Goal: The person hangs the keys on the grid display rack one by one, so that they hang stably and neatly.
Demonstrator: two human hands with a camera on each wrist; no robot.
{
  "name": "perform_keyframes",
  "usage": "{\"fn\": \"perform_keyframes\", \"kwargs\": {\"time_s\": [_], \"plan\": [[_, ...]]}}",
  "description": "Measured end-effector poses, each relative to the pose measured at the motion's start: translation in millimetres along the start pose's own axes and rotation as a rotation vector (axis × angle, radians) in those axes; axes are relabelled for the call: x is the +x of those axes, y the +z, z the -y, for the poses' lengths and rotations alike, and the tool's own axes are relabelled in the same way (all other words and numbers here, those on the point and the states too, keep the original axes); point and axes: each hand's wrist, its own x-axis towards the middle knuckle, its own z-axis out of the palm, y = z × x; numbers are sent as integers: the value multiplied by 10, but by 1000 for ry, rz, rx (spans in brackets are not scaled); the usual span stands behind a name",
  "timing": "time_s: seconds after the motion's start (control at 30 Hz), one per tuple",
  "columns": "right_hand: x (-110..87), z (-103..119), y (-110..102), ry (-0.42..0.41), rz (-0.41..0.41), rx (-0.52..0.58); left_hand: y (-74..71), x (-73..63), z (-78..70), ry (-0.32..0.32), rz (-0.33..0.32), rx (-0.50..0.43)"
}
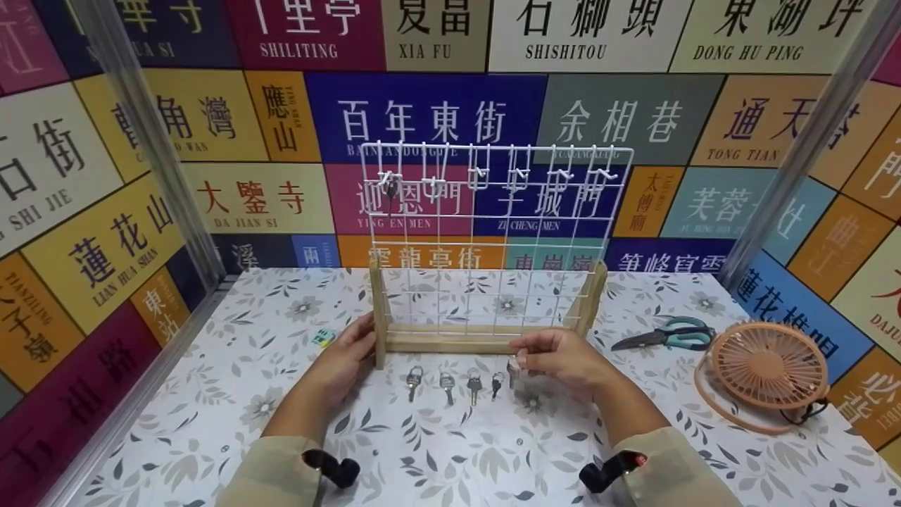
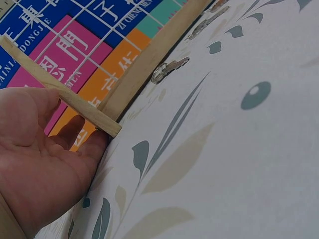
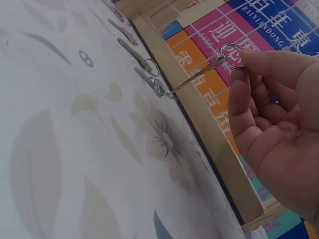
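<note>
A white wire grid rack (image 1: 493, 243) with hooks along its top stands on a wooden base (image 1: 443, 343). My left hand (image 1: 348, 362) grips the rack's left wooden post (image 2: 84, 107), thumb on the near side and fingers behind it. With thumb and forefinger, my right hand (image 3: 279, 104) pinches a metal key ring (image 3: 223, 49). From that ring hangs a key (image 3: 197, 77), tilted, in front of the base. Several keys with rings (image 1: 447, 387) lie in a row on the table before the rack. Another dark key (image 1: 391, 197) hangs on the upper-left hook.
Teal-handled scissors (image 1: 686, 334) lie right of the rack, beside an orange fan (image 1: 771, 362). A small green and yellow item (image 1: 324, 338) lies left of my left hand. Behind the table (image 1: 450, 465) rises a wall of lettered panels (image 1: 422, 105).
</note>
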Motion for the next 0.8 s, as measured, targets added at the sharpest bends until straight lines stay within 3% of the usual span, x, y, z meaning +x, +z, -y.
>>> {"fn": "perform_keyframes", "kwargs": {"time_s": [0.17,0.4,0.8], "plan": [[-21,153,104,-6,-32,76,7,-1,-23,-22,-16,10],[-40,407,247,-69,-45,86,13,-5,-35,-44,-19,19],[59,1168,458,-152,-148,42,4,-9,-22,-37,-30,39]]}}
